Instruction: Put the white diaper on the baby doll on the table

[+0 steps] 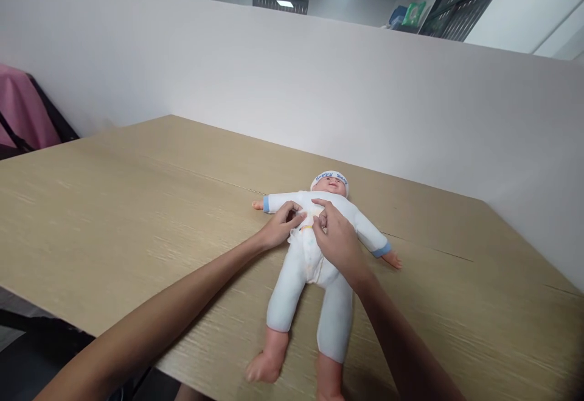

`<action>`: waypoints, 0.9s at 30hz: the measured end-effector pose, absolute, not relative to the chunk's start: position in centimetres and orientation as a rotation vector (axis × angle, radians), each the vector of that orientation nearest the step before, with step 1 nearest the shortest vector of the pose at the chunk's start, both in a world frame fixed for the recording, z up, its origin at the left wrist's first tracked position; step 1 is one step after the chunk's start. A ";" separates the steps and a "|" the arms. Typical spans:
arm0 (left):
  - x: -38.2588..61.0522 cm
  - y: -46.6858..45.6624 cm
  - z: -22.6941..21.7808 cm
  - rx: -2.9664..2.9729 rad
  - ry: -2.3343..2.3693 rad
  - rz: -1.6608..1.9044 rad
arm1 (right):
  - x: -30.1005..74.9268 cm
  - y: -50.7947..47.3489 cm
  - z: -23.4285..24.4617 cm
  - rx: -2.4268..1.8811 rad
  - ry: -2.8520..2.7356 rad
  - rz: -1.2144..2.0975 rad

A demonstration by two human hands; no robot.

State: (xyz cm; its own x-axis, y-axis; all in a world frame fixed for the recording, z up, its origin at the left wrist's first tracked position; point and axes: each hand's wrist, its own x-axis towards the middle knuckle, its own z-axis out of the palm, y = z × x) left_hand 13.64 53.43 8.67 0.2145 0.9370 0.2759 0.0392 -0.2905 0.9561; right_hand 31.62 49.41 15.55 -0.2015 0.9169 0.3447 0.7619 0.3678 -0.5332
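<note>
A baby doll [303,285] in a white one-piece suit and a white cap lies on its back on the wooden table [137,206], head towards the wall, arms spread, bare feet towards me. My left hand [279,226] rests on the doll's chest with its fingers pinched on the white suit fabric. My right hand [336,237] lies over the doll's belly, its fingertips pinching the suit at the same spot on the chest. Both hands meet at the front of the suit.
A white partition wall [365,103] runs along the table's far edge. A pink cloth over a dark frame [22,115] stands at the far left. The table's near edge crosses the bottom left.
</note>
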 end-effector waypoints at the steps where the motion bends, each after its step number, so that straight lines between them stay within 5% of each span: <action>1: 13.6 53.4 8.8 1.564 0.980 1.239 | 31.6 49.5 15.5 -1.420 -2.000 0.301; 8: 11.5 46.8 12.1 1.753 1.125 1.363 | 32.2 43.2 17.0 -1.209 -1.917 0.151; 13: 10.6 40.4 13.8 2.385 0.755 0.801 | 34.2 35.6 15.1 -1.175 -2.057 0.506; 16: 10.5 39.6 12.9 2.532 0.846 0.625 | 35.8 34.4 13.0 -1.288 -2.114 0.442; 27: 12.3 42.9 10.0 2.282 1.208 0.820 | 34.7 36.9 11.0 -1.572 -2.074 0.036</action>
